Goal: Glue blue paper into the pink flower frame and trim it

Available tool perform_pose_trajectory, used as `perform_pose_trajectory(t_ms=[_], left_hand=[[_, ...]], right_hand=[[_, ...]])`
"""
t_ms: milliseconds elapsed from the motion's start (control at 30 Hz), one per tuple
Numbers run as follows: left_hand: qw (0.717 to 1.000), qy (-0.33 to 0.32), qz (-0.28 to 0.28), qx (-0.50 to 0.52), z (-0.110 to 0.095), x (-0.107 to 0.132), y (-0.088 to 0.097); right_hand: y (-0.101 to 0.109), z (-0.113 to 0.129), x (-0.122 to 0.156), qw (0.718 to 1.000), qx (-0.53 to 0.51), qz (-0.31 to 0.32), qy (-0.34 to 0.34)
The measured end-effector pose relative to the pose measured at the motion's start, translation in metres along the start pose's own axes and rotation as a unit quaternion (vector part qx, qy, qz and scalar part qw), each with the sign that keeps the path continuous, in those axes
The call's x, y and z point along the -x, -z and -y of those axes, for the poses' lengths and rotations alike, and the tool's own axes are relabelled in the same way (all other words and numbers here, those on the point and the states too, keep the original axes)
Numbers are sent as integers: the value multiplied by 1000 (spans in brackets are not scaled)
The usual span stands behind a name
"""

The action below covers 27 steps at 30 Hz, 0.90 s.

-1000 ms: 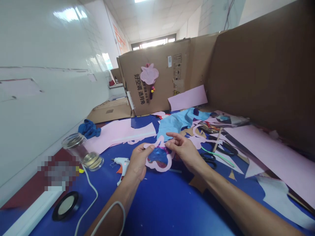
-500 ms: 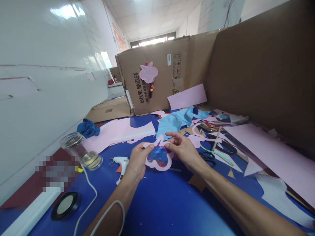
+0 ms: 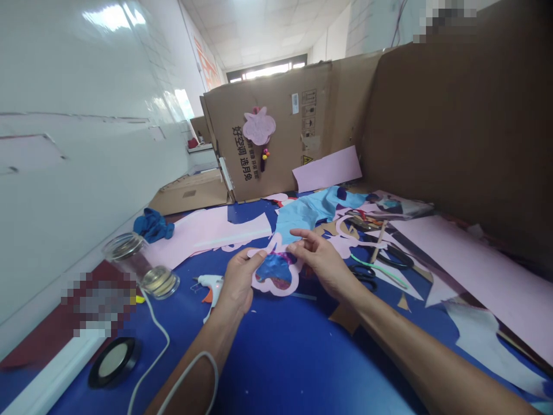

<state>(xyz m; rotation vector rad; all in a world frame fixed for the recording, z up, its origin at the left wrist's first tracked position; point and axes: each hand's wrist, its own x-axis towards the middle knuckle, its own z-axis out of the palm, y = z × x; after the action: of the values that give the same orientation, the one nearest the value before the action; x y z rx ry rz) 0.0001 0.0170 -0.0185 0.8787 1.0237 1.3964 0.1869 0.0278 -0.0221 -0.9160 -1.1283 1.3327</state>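
Observation:
A pink paper cut-out (image 3: pixel 276 282) with a shiny blue centre hangs above the blue table, pinched at its left side by my left hand (image 3: pixel 239 282). My right hand (image 3: pixel 319 259) is at its upper right edge, fingers apart, the thumb tip at the paper. A hot glue gun (image 3: pixel 211 288) lies just below my left hand, partly hidden by it. Two pairs of black-handled scissors (image 3: pixel 365 274) lie to the right of my right hand, near a green strip (image 3: pixel 380 270).
A glass jar (image 3: pixel 140 265) lies on its side left of the hands, beside a white cable (image 3: pixel 158 328) and a black tape roll (image 3: pixel 114 362). Pink and light-blue paper sheets (image 3: pixel 302 214) cover the far table. Cardboard walls (image 3: pixel 268 127) stand behind and right.
The cut-out has shifted slightly left and turned a little in my hands. My right fingers sit nearer its edge, and the whole scene has drifted slightly in view.

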Motion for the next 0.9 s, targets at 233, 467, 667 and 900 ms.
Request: perform_pose_trajectory(t_ms=[233,467,667,900], left_hand=[[1000,12,11,-11,2,0,0],[999,-4,-27,24,-1,-5,1],[998,15,-41,-36,2,-6,7],[999,19,-41,-27,-1,-4,6]], right_hand=[[4,-5,-3,1000,-3,-9,-17],[7,-10,-4,999,10,28,-25],[6,-8,-2,999,5,2,-36],[3,-8,-1,998,17,39,-38]])
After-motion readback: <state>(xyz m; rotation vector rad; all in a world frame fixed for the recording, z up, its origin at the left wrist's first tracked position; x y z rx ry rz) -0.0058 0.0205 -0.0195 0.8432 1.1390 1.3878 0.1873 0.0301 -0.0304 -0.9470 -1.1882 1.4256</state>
